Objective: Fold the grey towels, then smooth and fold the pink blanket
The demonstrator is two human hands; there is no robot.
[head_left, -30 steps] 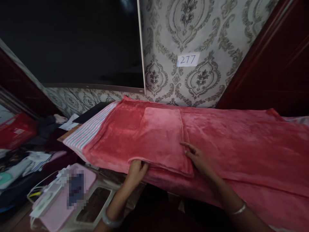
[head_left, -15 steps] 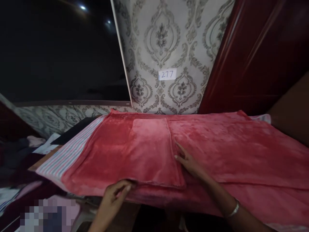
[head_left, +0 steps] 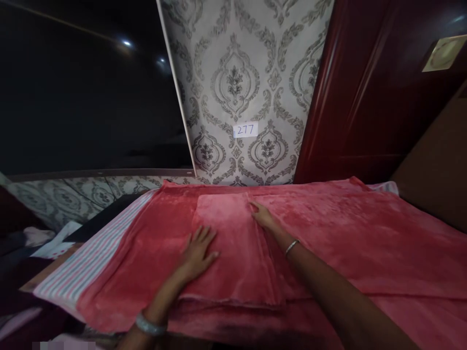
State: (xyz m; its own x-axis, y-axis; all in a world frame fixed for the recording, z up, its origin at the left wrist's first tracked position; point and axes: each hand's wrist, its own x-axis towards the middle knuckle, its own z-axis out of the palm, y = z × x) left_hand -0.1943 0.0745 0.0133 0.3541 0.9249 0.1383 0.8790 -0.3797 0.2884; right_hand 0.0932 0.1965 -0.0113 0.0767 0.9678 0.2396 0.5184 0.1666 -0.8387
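A folded red plush cloth (head_left: pixel 233 243) lies on a larger spread of red plush fabric (head_left: pixel 160 218). Flat on the left part of the folded cloth rests my left hand (head_left: pixel 199 253), fingers spread. My right hand (head_left: pixel 261 215) touches the cloth's right edge near its far corner. Its index finger and thumb look slightly apart, and its other fingers are partly hidden. The near edge of the folded piece runs straight, with its layers showing.
A striped sheet (head_left: pixel 95 243) sticks out from under the red fabric at the left. Behind stand a large dark screen (head_left: pixel 91 97), patterned wallpaper with a paper label "277" (head_left: pixel 245 130), and a dark red door (head_left: pixel 357 97). Papers (head_left: pixel 62 240) and clothes lie at far left.
My left hand has gone from the near edge onto the top of the folded cloth and spread out. My right hand has slid away from me along the right edge. The view has tilted up.
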